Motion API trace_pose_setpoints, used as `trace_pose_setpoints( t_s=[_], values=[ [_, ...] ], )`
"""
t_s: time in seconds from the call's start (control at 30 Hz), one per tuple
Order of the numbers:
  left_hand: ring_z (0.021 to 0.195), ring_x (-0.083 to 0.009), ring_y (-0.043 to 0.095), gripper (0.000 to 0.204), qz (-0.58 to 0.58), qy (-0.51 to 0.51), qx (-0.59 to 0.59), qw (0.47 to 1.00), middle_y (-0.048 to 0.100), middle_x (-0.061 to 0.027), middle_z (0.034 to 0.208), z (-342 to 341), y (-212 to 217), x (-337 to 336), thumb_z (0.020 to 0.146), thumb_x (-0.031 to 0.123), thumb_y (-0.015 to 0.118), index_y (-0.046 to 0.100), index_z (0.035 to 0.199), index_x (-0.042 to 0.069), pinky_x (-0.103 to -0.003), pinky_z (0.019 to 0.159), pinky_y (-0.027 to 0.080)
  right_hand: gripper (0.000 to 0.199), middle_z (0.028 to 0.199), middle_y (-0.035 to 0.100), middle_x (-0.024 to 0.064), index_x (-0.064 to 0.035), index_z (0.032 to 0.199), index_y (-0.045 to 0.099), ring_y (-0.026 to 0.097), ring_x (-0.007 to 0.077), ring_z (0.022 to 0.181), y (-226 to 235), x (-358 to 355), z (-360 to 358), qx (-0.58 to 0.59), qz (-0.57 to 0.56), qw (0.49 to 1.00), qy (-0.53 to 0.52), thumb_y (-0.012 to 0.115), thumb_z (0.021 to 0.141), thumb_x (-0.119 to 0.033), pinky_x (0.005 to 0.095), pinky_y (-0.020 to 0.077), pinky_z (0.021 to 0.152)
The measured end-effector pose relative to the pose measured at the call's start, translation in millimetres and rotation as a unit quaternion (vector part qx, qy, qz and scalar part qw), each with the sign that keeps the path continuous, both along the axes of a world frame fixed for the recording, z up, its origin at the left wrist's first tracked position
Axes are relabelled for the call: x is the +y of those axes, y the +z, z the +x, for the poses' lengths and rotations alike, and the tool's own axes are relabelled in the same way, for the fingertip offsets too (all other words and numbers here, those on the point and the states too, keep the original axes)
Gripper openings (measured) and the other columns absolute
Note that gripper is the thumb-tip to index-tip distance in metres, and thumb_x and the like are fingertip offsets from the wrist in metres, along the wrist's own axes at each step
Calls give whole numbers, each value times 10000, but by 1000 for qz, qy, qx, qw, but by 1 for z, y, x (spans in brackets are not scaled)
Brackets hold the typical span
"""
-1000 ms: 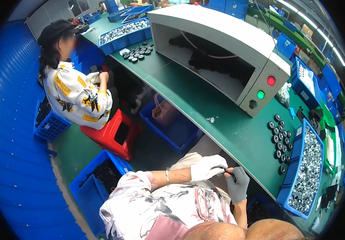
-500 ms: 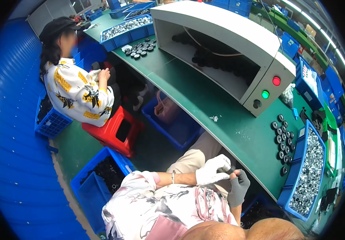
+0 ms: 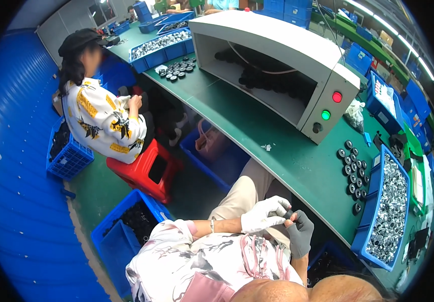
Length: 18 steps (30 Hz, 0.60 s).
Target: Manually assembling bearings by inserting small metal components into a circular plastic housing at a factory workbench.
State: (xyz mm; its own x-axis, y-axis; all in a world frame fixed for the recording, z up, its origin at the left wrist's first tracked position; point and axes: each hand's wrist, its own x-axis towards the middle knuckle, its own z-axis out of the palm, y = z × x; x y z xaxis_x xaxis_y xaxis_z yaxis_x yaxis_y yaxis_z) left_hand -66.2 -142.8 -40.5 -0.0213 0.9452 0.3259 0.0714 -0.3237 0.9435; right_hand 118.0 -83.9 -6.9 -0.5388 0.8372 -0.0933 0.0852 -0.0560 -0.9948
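Sitting low beside the green counter point(image 3: 277, 151), working over the lap. Left hand point(image 3: 263, 214), in a white glove, curling its fingers round a small dark part point(image 3: 288, 215) and pinching it at the tips. Right hand point(image 3: 301, 232), in a grey glove, lying just beside and slightly below, its fingertips rising to touch the same part from the right; fingers bent close, not spread. Sitting between the two hands, the part, too small to tell its long axis; both hands touching it, the left having more of it. Lying well apart, up and to the right on the counter: a cluster of round black caps point(image 3: 354, 171) beside a blue bin of silvery pieces point(image 3: 389, 211). Standing further back, a grey hooded machine point(image 3: 277, 55) with a red and a green button. Sitting at the left on a red stool point(image 3: 146, 168), another person in a patterned shirt point(image 3: 101, 118), bending over own work.
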Motion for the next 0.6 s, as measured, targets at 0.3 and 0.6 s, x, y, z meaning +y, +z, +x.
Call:
trace_pose_setpoints(
  t_s=[0.3, 0.6],
  values=[
    [1110, -261, 614, 172, -66, -65, -55, 994, 603, -124, 1245, 5, 18, 0, 875, 158, 738, 673, 963, 26, -382, 937, 495, 104, 784, 514, -44, -30, 819, 562, 479, 32, 722, 13, -4, 7, 25, 1, 1000, 4, 654, 827, 18, 197, 389, 647],
    [1092, -200, 613, 114, -105, -68, -83, 989, 596, -94, 1247, 7, 18, 2, 851, 54, 750, 682, 935, 16, -323, 899, 513, 108, 749, 498, -53, -37, 807, 565, 452, 48, 727, 22, 1, 10, 19, -27, 999, 10, 655, 837, -89, 212, 352, 660]
  ],
)
